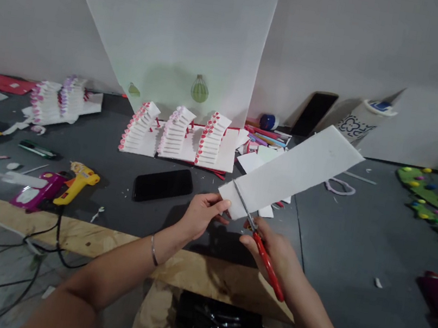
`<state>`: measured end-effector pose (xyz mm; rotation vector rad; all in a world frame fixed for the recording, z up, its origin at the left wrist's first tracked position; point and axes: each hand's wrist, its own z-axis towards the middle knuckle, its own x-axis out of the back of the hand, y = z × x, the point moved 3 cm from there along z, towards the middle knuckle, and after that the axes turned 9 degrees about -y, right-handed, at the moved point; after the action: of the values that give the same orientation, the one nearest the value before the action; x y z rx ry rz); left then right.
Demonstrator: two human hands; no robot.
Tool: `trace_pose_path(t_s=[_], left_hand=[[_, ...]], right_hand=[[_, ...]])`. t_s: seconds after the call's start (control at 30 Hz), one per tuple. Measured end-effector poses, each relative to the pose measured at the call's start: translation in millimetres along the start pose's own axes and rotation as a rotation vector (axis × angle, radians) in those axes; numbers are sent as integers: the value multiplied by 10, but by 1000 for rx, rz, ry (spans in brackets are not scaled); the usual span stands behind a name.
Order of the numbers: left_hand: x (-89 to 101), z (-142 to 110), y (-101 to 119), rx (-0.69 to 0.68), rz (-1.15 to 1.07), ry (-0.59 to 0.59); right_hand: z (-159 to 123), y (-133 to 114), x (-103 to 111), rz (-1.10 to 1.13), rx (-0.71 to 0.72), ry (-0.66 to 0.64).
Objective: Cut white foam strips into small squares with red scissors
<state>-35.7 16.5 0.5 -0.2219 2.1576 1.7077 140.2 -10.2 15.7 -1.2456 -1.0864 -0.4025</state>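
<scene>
A long white strip of foam board or thick card point(301, 165) is held up over the dark table, slanting to the upper right. My left hand point(205, 214) pinches its lower left end between thumb and fingers. Red-handled scissors point(266, 261) are in my right hand point(272, 246), with their blades lying across the strip close to that same end. Whether the blades have cut into the strip, I cannot tell. Just left of the strip, a black phone point(163, 185) lies flat on the table.
Behind my hands stand white stepped pieces with red and pink tips point(177, 138). A yellow glue gun point(78, 184), a purple glue gun point(40, 189) and a green cutter point(38, 149) lie left. A patterned cup point(361, 122) and an upright phone point(315, 112) stand at the back right.
</scene>
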Motion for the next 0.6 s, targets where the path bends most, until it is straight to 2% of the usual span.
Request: trace_pose_path(t_s=[0.33, 0.47, 0.6], left_hand=[[28, 27, -38, 4, -57, 12], [82, 68, -36, -6, -57, 48], [91, 85, -18, 0, -39, 58]], right_hand=[[60, 15, -29, 116, -40, -3], [75, 47, 62, 281, -40, -44], [85, 131, 177, 473, -105, -46]])
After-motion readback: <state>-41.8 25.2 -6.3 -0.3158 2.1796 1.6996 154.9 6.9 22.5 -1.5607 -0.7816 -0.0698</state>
